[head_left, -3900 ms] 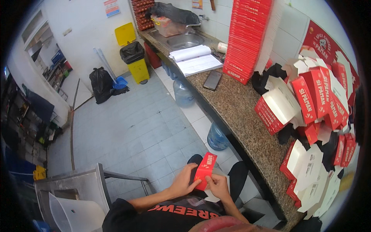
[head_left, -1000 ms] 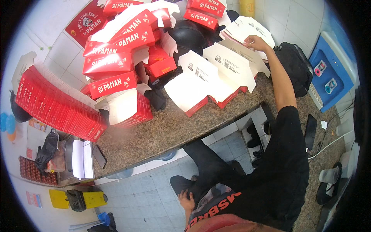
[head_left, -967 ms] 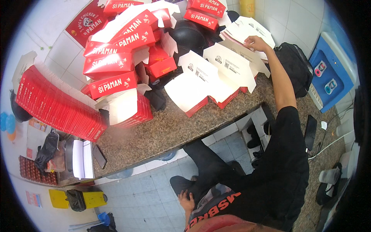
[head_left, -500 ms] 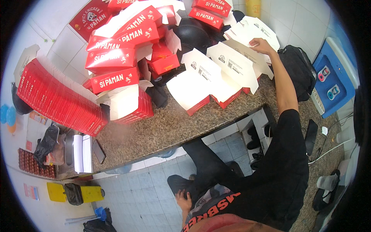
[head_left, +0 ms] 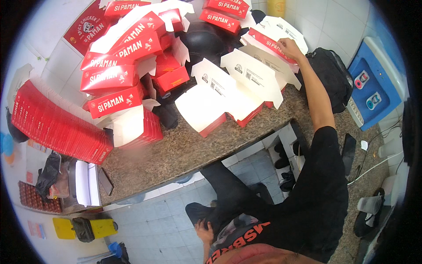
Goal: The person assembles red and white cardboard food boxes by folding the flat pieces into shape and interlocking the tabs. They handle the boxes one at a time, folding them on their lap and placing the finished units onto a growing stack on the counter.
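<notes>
With bent fingers, my right hand point(head_left: 288, 47) grips the upper edge of a red-and-white cardboard food box point(head_left: 269, 43) at the back right; part of its grasp is hidden. In front of that box, a row of open food boxes point(head_left: 206, 94) has white lids raised. My left hand point(head_left: 204, 231) rests on my leg with fingers apart, holding nothing.
Closed red boxes point(head_left: 110, 79) are heaped at the back left, by a long stack of nested red cartons point(head_left: 59, 123). A black bag point(head_left: 329, 77) and a blue water dispenser point(head_left: 373, 88) stand at right. A phone point(head_left: 105, 181) lies near the counter edge.
The box at my right hand now shows its red panel, where mostly white board showed before. My view has shifted slightly, and my left hand stays on my leg.
</notes>
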`<state>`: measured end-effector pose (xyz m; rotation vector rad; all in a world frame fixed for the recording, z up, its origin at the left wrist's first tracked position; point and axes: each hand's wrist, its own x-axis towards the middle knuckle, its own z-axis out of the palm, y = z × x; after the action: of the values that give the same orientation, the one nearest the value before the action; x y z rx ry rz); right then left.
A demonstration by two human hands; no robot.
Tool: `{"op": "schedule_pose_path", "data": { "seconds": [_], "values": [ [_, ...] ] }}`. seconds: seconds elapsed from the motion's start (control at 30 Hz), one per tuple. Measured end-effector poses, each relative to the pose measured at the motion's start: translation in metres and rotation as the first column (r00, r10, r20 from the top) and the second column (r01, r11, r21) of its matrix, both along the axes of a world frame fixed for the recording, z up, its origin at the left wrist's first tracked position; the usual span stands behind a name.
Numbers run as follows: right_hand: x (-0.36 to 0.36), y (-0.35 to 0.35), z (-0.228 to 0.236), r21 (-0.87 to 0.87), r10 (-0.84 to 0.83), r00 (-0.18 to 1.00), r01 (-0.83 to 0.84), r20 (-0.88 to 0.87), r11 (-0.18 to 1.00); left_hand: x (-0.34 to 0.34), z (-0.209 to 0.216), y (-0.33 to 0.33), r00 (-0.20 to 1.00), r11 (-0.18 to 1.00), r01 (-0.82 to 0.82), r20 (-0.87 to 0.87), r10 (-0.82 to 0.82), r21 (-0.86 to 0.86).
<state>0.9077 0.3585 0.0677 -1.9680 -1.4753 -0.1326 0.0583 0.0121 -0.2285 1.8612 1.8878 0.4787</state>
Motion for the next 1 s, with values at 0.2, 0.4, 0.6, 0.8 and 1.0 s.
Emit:
{"op": "schedule_pose_path", "data": {
  "seconds": [0.2,0.4,0.6,0.8,1.0],
  "values": [
    [0.003,-0.007,0.009,-0.086,-0.090,0.897,0.059,-0.432,0.995,-0.001,0.003,0.005,1.000,1.000,0.016,0.000,-0.016,-0.021],
    [-0.012,-0.011,0.014,-0.124,-0.054,0.652,-0.061,-0.756,0.990,0.003,0.009,0.005,0.999,0.998,0.001,-0.038,-0.003,-0.055],
    [0.005,-0.015,-0.004,-0.043,0.131,0.688,-0.229,-0.713,0.972,0.009,0.010,0.010,0.998,0.996,-0.012,-0.065,0.007,-0.084],
    [0.008,-0.010,0.001,0.000,-0.012,0.994,0.012,-0.111,1.000,0.005,0.003,0.014,0.991,0.992,0.008,-0.135,-0.025,-0.124],
    [-0.009,0.008,0.016,-0.109,-0.083,0.933,0.128,0.349,0.986,0.004,-0.006,0.030,0.955,0.885,-0.292,-0.152,0.253,-0.361]
  ]
}}
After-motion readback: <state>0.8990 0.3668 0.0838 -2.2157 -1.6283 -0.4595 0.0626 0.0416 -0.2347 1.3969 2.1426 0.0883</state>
